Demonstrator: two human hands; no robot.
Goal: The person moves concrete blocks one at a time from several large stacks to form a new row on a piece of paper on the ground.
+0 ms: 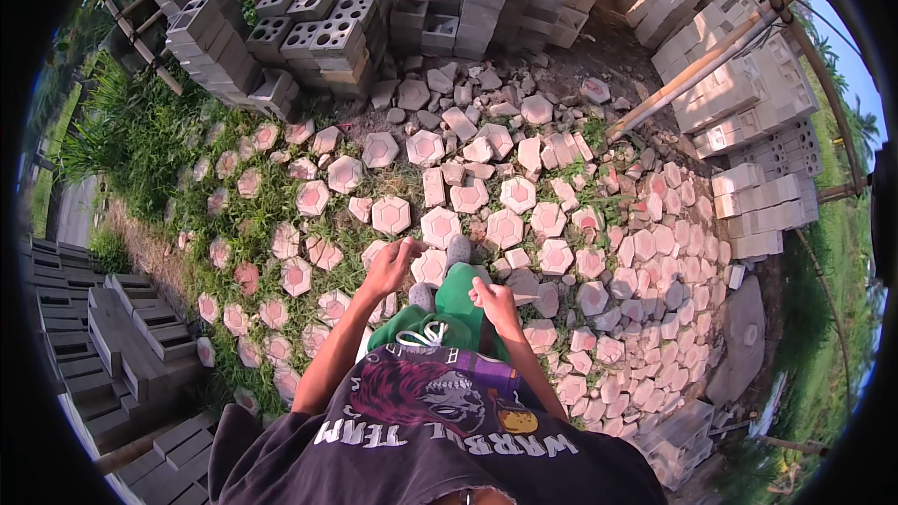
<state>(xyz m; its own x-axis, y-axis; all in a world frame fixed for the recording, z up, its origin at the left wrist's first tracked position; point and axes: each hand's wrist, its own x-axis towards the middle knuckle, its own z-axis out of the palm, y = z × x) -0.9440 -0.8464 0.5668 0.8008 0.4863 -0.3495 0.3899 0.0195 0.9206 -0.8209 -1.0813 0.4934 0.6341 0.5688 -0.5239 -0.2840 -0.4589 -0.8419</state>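
Note:
My left hand [389, 267] hangs over the hexagonal pavers with loosely bent fingers, a little apart at the tips, and nothing shows in it. Below and beside it is a pink-centred hexagonal paver [429, 267], close to my grey-covered foot [458, 249]. In front of my green trousers [466, 292], my right hand [496, 303] is closed, thumb uppermost. Its palm is hidden, so I cannot make out what it holds, if anything. A narrow pale shape shows just right of that hand; whether it touches the hand I cannot tell.
Hexagonal pavers [391, 214] lie spaced over grass on the left and crowd together on the right. Broken rubble [458, 122] lies ahead. Stacked hollow blocks [327, 37] stand at the far side, more blocks [758, 196] at the right. A bamboo pole [692, 75] slants at the right.

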